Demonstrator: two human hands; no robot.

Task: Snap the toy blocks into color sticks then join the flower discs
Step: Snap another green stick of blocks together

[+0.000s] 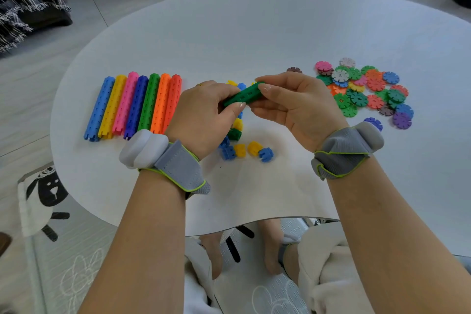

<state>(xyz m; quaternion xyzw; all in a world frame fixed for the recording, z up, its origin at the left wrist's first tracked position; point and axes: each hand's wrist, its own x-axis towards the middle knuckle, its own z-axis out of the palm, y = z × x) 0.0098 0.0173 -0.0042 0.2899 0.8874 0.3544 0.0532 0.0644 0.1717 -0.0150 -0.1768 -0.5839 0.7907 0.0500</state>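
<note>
Between both hands (206,112), green stick (243,97) slantwise

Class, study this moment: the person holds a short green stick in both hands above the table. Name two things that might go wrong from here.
1. The green stick is held in the air only at its ends by the left hand and right hand; a hard push might snap it apart.
2. The loose blocks lie beneath the left hand; lowering it might scatter them.
</note>
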